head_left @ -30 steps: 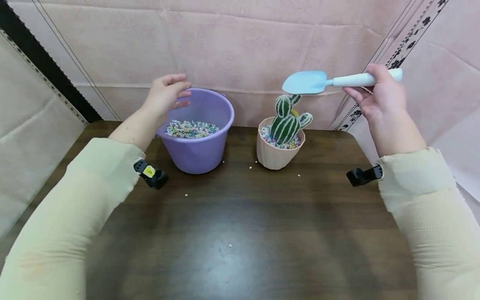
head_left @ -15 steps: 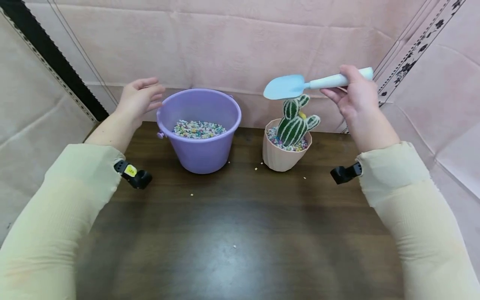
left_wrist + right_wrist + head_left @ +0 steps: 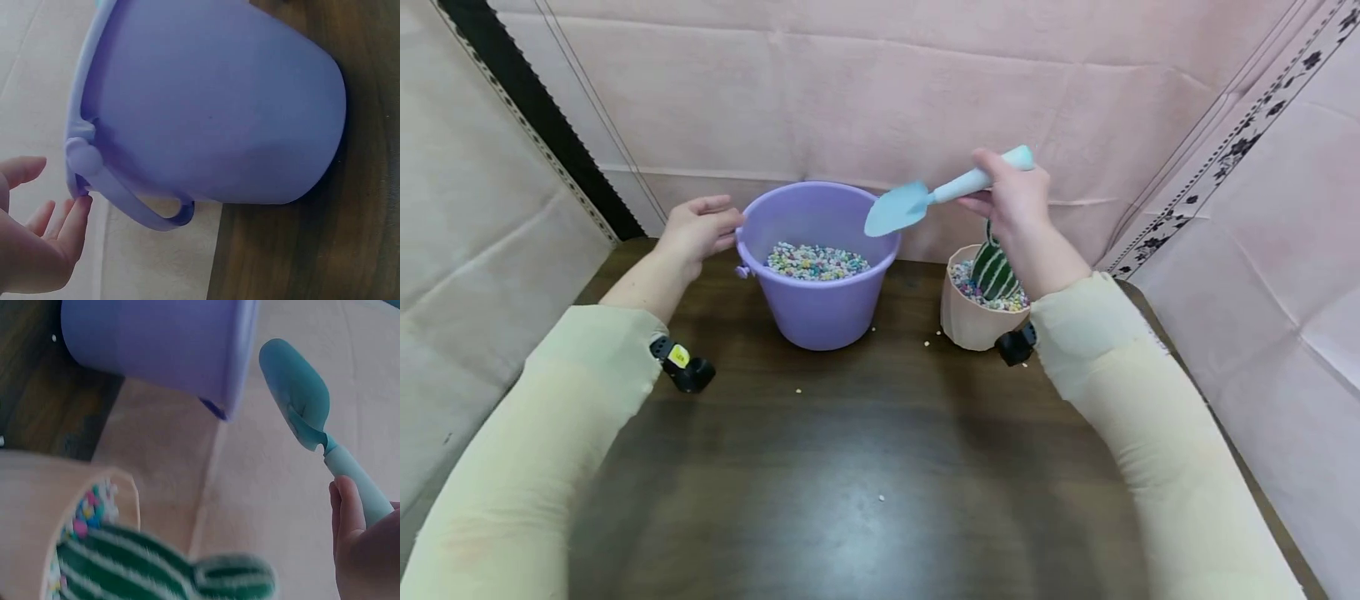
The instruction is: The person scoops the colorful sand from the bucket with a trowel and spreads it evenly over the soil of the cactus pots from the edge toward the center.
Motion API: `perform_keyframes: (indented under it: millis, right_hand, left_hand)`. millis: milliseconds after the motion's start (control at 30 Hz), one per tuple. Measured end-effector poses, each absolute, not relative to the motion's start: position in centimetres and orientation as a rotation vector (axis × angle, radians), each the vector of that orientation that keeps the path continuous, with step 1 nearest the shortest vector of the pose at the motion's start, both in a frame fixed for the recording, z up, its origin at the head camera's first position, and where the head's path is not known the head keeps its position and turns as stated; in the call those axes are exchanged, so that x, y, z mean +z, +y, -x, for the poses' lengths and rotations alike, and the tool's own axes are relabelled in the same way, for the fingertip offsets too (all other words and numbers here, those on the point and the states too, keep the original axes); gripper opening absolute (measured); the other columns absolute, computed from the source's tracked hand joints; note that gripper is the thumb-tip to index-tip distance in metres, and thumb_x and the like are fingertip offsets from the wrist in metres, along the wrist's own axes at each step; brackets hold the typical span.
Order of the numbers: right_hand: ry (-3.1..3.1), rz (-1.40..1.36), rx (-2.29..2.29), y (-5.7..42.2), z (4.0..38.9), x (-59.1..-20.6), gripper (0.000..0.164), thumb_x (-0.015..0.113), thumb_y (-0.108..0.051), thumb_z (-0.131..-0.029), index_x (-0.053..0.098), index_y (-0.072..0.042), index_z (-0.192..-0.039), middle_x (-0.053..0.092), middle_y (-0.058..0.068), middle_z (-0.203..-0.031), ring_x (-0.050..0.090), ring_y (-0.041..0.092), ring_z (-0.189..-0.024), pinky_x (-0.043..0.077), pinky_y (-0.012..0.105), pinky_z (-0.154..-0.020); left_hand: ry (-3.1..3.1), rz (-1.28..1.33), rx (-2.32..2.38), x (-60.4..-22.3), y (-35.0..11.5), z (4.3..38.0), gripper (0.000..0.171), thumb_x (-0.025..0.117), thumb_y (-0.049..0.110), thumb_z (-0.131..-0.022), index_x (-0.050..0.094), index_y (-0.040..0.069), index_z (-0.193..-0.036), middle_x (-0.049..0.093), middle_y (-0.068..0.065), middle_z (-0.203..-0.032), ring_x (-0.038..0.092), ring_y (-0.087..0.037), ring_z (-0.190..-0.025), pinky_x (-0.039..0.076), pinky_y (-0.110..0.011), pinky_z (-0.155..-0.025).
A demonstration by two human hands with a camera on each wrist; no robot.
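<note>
My right hand (image 3: 1018, 196) grips the pale handle of a light blue trowel (image 3: 898, 208). In the head view the blade overlaps the right rim of a purple bucket (image 3: 823, 312); the right wrist view has the trowel (image 3: 300, 387) above that rim. Small multicoloured pebbles (image 3: 816, 262) lie inside the bucket. My left hand (image 3: 696, 233) is at the bucket's left rim, fingers loosely extended, and in the left wrist view a fingertip appears to touch the rim beside the handle (image 3: 134, 203). Partly behind my right hand, a green cactus (image 3: 996, 271) stands in a cream pot (image 3: 973, 321).
The brown wooden table (image 3: 850, 467) carries a few stray pebbles near the bucket and pot. Pinkish cloth (image 3: 925, 100) hangs behind and along both sides. The pot stands to the right of the bucket, with a gap between them.
My right hand has carried the trowel leftward, from over the cactus to the bucket's right rim. My left hand has drawn away from above the bucket, then come back to its left rim.
</note>
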State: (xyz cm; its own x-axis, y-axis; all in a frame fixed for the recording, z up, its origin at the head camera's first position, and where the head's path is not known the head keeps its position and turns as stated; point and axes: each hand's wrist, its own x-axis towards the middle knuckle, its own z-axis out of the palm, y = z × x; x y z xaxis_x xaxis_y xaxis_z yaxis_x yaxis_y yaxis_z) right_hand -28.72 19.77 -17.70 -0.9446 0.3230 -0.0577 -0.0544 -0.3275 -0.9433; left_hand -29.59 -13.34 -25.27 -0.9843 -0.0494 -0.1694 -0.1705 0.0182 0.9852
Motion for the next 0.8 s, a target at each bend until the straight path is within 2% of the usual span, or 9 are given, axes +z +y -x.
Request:
perform_keyframes:
  millis: [167,333,467,667,800]
  right_hand:
    - [-1.832,0.363,2.275,17.6,29.5,-19.2,0.020,0.069,-0.009,-0.082,0.050,-0.009,-0.087,0.059,0.007,-0.086,0.066,0.017,-0.059,0.060,0.033,-0.064]
    - [-2.006,0.366,2.218,16.2,30.2,-20.5,0.024,0.070,-0.015,-0.083,0.050,-0.008,-0.094,0.058,0.006,-0.085,0.066,0.018,-0.064,0.060,0.032,-0.066]
    - [-2.111,0.354,2.222,15.6,30.5,-21.0,0.028,0.069,-0.024,-0.084,0.050,-0.008,-0.098,0.058,0.005,-0.080,0.066,0.018,-0.063,0.060,0.035,-0.069]
    - [-2.224,0.269,2.142,15.1,30.8,-21.3,0.022,0.065,-0.026,-0.087,0.050,-0.010,-0.088,0.053,0.005,-0.080,0.063,0.017,-0.062,0.060,0.034,-0.065]
    - [-2.292,0.267,2.047,14.4,31.2,-21.6,0.022,0.067,-0.026,-0.086,0.051,-0.011,-0.086,0.055,0.004,-0.080,0.063,0.016,-0.061,0.059,0.040,-0.074]
  left_hand:
    - [2.249,0.236,2.050,-26.0,-12.9,29.5,0.063,0.054,0.004,-0.091,0.026,0.008,-0.147,0.029,-0.014,-0.152,0.039,-0.023,-0.134,0.046,-0.018,-0.097]
    - [2.223,0.218,2.080,-26.3,-12.8,29.3,0.063,0.052,-0.004,-0.090,0.025,0.003,-0.146,0.028,-0.016,-0.152,0.039,-0.027,-0.134,0.048,-0.019,-0.094]
    - [2.188,0.229,2.108,-26.5,-13.0,29.2,0.062,0.052,-0.003,-0.091,0.025,0.002,-0.146,0.028,-0.016,-0.152,0.039,-0.027,-0.134,0.046,-0.022,-0.097]
    - [2.192,0.257,2.080,-26.6,-13.4,29.1,0.059,0.053,0.003,-0.092,0.028,0.004,-0.146,0.033,-0.016,-0.150,0.041,-0.025,-0.133,0.045,-0.022,-0.100]
    - [2.185,0.242,2.081,-26.7,-13.6,29.2,0.058,0.053,0.004,-0.092,0.029,0.002,-0.145,0.034,-0.018,-0.149,0.041,-0.026,-0.132,0.046,-0.020,-0.097]
